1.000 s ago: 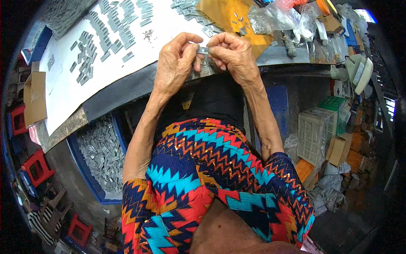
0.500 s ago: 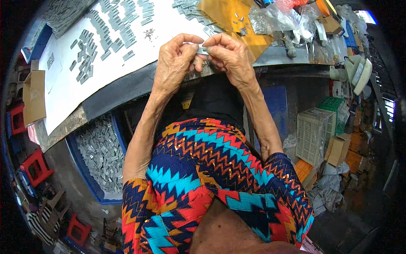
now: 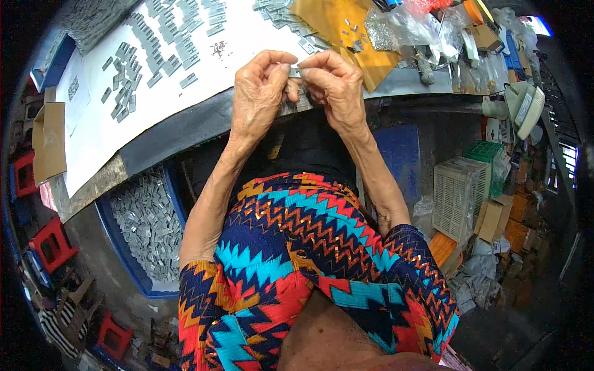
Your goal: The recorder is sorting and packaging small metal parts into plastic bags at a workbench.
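Note:
Between my two hands, at the table's front edge, is a small grey rectangular metal piece (image 3: pixel 295 72). My left hand (image 3: pixel 261 86) pinches its left end with thumb and forefinger. My right hand (image 3: pixel 336 83) grips its right end in the same way, so most of the piece is covered by fingers. Rows of similar grey metal pieces (image 3: pixel 184 46) lie on the white sheet (image 3: pixel 210 77) to the left. A little pile of tiny dark parts (image 3: pixel 218 49) rests on the sheet, left of my hands.
An amber sheet (image 3: pixel 337 28) with small bits on it lies at the back right, beside clear plastic bags (image 3: pixel 408 31). Below the table at left stands a blue bin (image 3: pixel 120 241) full of grey pieces. A pale crate (image 3: pixel 455 198) and red stools (image 3: pixel 52 244) stand on the floor.
Both hands stay together on the metal piece, shifting only slightly. The fingers of my left hand have curled in a little more beneath it.

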Motion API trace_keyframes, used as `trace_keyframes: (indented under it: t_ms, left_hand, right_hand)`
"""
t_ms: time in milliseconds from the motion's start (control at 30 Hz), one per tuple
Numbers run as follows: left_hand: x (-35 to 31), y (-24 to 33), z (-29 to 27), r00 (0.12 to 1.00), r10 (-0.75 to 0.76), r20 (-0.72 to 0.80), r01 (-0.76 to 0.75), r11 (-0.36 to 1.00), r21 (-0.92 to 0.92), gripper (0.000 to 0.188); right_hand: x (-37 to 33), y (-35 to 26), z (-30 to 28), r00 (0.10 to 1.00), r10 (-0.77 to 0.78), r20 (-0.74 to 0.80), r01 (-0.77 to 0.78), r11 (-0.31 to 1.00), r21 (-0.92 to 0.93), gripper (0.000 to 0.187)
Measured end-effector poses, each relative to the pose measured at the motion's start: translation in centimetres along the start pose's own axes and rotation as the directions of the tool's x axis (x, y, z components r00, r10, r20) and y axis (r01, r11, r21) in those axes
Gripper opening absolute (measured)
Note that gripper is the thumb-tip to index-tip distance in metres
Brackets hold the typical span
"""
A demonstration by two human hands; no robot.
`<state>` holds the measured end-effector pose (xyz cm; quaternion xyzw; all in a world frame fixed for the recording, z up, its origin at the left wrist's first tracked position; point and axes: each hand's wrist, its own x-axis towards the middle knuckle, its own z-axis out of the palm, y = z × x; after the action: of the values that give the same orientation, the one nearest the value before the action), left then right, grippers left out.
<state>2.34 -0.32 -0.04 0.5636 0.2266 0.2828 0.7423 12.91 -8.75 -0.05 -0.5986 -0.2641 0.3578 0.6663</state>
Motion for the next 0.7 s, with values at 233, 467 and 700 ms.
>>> trace_keyframes:
  t_ms: [233, 467, 700]
  left_hand:
    - [-0.1, -0.1, 0.0, 0.999, 0.025, -0.023, -0.025, 1.000, 0.006, 0.016]
    - [0.1, -0.1, -0.2, 1.000, 0.019, -0.014, -0.019, 0.999, 0.029, 0.016]
    - [0.1, 0.4, -1.0, 0.999, -0.010, 0.036, 0.002, 0.976, 0.220, 0.014]
  right_hand:
    - [-0.3, 0.3, 0.2, 1.000, -0.016, -0.017, 0.017, 0.999, 0.045, 0.006]
    - [-0.1, -0.2, 0.2, 0.994, 0.107, -0.001, -0.107, 0.992, 0.064, 0.008]
    - [0.7, -0.5, 0.2, 0.989, 0.137, 0.062, -0.142, 0.986, 0.085, 0.006]
